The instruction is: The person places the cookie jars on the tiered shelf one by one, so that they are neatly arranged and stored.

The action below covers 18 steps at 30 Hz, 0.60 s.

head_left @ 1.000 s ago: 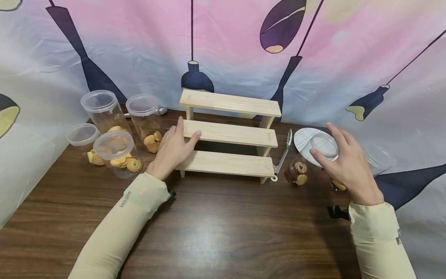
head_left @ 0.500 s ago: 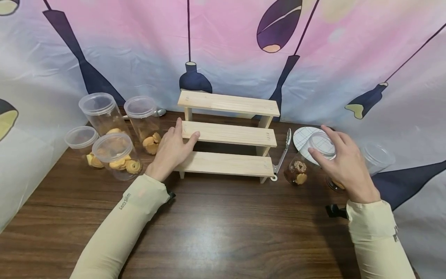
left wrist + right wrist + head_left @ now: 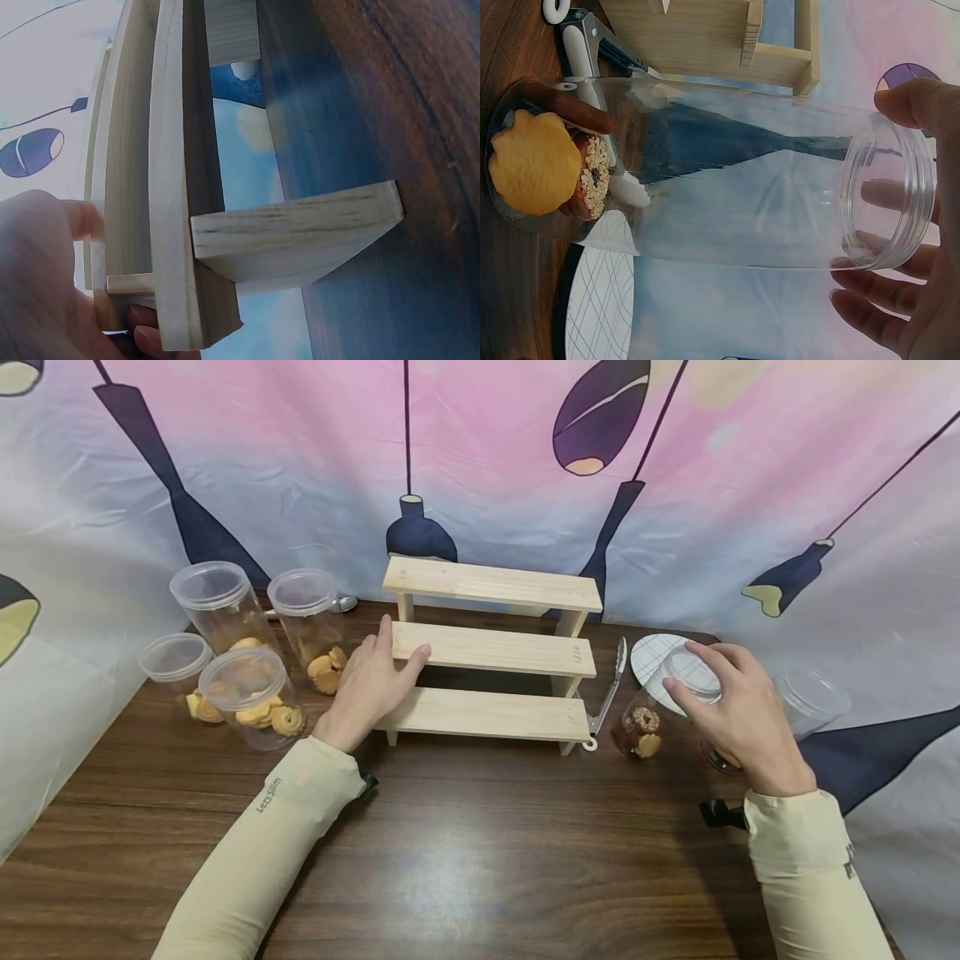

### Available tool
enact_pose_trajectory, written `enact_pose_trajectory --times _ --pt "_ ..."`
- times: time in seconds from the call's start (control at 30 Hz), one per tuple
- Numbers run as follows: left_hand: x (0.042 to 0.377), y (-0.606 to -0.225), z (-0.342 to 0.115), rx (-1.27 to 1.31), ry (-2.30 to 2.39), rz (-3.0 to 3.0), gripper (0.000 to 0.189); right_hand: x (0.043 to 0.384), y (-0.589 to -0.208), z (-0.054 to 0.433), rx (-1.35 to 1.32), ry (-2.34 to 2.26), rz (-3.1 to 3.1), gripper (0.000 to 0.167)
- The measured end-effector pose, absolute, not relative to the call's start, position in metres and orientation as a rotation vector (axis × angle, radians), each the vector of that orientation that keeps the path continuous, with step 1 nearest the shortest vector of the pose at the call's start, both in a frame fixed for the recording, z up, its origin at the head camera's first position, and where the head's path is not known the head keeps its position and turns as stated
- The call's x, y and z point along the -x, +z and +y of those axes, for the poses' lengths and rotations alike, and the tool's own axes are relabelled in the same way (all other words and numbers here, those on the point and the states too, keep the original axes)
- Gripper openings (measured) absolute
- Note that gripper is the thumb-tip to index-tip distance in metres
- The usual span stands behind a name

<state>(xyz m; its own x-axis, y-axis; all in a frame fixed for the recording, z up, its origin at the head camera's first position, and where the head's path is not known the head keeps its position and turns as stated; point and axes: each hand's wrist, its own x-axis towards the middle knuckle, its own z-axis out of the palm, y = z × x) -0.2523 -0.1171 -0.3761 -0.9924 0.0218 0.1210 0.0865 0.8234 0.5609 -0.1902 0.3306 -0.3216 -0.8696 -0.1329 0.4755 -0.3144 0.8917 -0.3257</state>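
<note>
A clear jar [image 3: 651,703] stands right of centre in the head frame, the right hand [image 3: 750,718] curled around its top rim, thumb on one side and fingers on the other. In its bottom lie a yellow cookie [image 3: 536,161] and a nut-coated ring [image 3: 591,180]. The left hand [image 3: 371,681] grips the left end of the middle board of a three-tier wooden rack [image 3: 495,647], mid-frame. Tongs [image 3: 611,685] lie between rack and jar; a plate [image 3: 649,653] sits behind the jar. Four cookie jars [image 3: 243,681] stand together at left on the brown table [image 3: 450,852], before a printed curtain [image 3: 495,468].
</note>
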Motion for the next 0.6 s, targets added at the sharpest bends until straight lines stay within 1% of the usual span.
enact_pose_trajectory --times 0.6 --pt "0.2521 -0.3771 -0.1173 0.091 -0.885 -2.892 0.091 0.1918 -0.3232 0.331 -0.342 0.573 -2.556 0.055"
